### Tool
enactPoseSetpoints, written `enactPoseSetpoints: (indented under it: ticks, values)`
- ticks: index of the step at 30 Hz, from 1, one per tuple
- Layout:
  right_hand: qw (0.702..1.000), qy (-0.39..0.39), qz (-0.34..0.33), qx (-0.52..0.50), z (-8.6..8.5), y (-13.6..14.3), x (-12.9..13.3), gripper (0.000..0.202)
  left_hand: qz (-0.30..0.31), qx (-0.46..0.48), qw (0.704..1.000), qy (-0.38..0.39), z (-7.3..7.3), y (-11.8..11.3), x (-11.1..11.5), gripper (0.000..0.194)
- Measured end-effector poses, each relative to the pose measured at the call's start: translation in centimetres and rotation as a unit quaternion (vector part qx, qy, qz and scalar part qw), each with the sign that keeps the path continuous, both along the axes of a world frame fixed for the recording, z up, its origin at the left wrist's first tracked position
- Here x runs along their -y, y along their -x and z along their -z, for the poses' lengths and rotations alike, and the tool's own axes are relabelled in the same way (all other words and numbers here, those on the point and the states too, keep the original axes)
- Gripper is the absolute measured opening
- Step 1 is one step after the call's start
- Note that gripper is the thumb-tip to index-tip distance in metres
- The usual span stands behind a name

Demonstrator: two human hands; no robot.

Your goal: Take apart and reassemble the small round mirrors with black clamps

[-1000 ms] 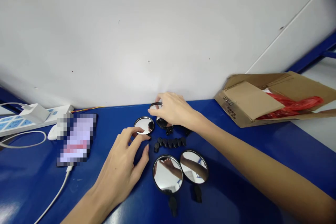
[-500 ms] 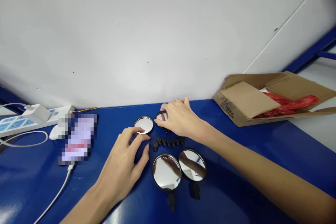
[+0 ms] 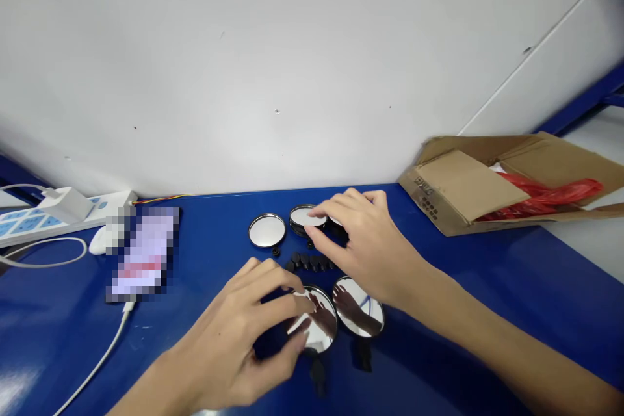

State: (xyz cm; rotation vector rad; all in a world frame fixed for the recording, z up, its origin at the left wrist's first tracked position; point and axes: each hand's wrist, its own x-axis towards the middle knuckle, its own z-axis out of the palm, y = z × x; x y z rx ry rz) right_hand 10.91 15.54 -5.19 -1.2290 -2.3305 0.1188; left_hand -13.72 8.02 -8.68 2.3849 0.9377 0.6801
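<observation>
Blue is the surface of the desk [image 3: 209, 266], and on it five round mirrors can be counted. The left hand [image 3: 244, 328] is open, its fingers bent and parted above the near left mirror [image 3: 322, 328]; it grips nothing, and I cannot tell whether a fingertip touches the glass. Just beside this one lies the near right mirror [image 3: 359, 309], and both have a black stem directed to the person.

The right hand [image 3: 368, 237] is also unclosed: the thumb and the forefinger are apart at the right edge of the far middle mirror [image 3: 299, 215] — if they touch it, I cannot say for sure. Behind these fingers a further mirror [image 3: 337, 223] is partly hidden. The far left mirror [image 3: 267, 231] lies flat, with a small black joint [image 3: 275, 251] at its lower edge.

Between the far and the near mirrors stands a row of black knobs [image 3: 313, 262]. At the left are a phone [image 3: 146, 247] and a white power strip [image 3: 114, 207]; at the right is a cardboard box [image 3: 470, 185] — with a red plastic bag [image 3: 546, 195] inside.
</observation>
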Motion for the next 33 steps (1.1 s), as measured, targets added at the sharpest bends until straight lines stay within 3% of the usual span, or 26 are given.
enactPoseSetpoints:
  ticks: [4,8,13,19,33]
  values:
    - [0.994,-0.027,-0.061,-0.089,1.5,-1.5,2.2,0.017,0.103,-0.051,0.993,0.03,-0.7,0.0,-0.4,0.056]
    - [0.985,-0.082,-0.074,-0.132,3.7,-2.6,2.1,0.02,0.147,-0.113,0.983,0.01,0.0,-0.2,-0.7,0.068]
    - [0.979,-0.087,-0.104,-0.155,4.9,-3.0,2.0,0.018,0.126,-0.093,0.987,-0.024,1.4,-0.5,-0.2,0.051]
    - [0.977,-0.1,-0.118,-0.149,4.1,-2.7,3.2,0.016,0.084,-0.115,0.989,-0.028,0.8,-0.4,-0.1,0.069]
    - [0.975,-0.079,-0.142,-0.148,4.6,-2.5,3.4,0.016,0.06,-0.13,0.99,-0.008,0.9,-0.4,0.3,0.072]
